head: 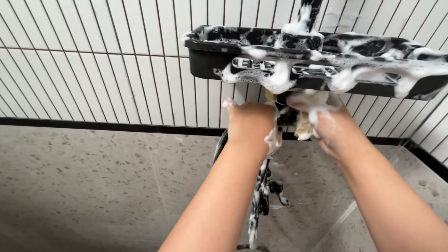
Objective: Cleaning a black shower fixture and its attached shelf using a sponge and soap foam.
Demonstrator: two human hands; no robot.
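Both my hands under the soapy black plastic basket (pixel 308 58)
My left hand (pixel 249 123) grips the black frame; my right hand (pixel 326 123) squeezes a foamy yellow sponge (pixel 303 126) just below it

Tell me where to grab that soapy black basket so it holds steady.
Judging by its shape, grip the black basket by its left end wall, coming from the left. That end is bare and squared, while both hands, left hand and right hand, work under its middle.
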